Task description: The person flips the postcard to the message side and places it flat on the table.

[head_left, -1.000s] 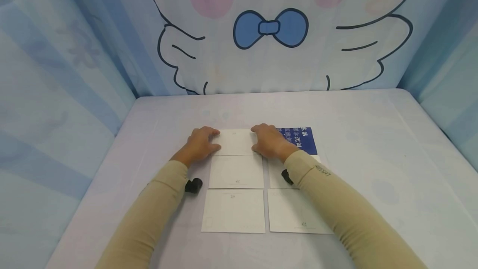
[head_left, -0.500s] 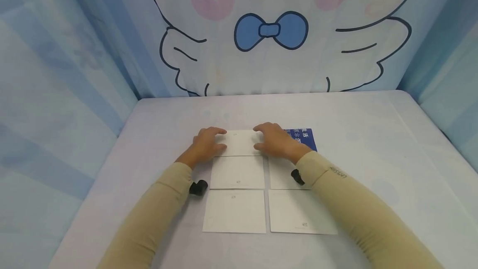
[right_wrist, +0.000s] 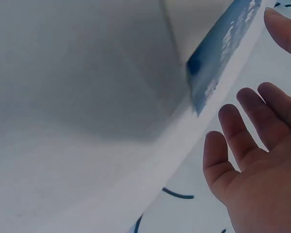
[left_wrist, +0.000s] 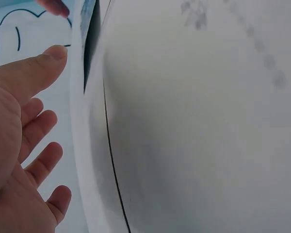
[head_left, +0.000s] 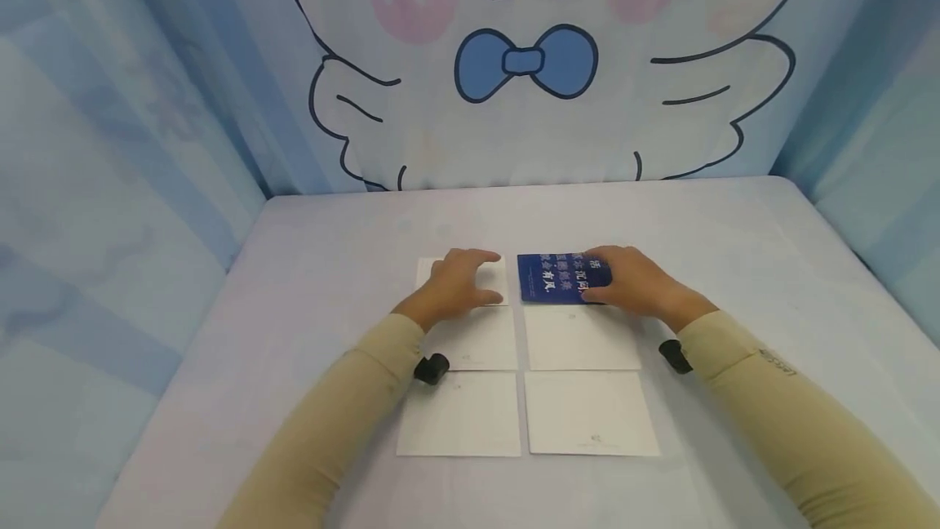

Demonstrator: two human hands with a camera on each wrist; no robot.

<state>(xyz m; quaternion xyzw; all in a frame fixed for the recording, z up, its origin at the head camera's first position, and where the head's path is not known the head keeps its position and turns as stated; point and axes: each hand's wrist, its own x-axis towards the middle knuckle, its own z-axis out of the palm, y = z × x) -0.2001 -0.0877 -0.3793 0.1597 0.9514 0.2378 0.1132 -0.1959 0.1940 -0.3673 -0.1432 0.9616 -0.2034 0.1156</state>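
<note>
A blue card with white printed characters (head_left: 554,277) lies at the back right of a two-column layout of cards. My right hand (head_left: 635,280) is over its right end, fingers apart; in the right wrist view the blue card (right_wrist: 218,60) shows beyond relaxed fingers. Over the back-left white card (head_left: 495,272) is my left hand (head_left: 455,288), thumb and forefinger spread apart. The left wrist view has the left hand (left_wrist: 24,126) with loose fingers and nothing between them. Whether either hand touches a card, I cannot tell.
Nearer to me lie white cards in two rows: middle left (head_left: 485,341), middle right (head_left: 583,339), front left (head_left: 458,415) and front right (head_left: 591,413). A narrow gap separates the columns. A pale cloth covers the table (head_left: 734,268); a printed curtain (head_left: 529,137) hangs behind.
Both hands have moved right: the left from the left edge of the back-left card to over it, the right off that card to the blue card's right end. More of the blue card shows.
</note>
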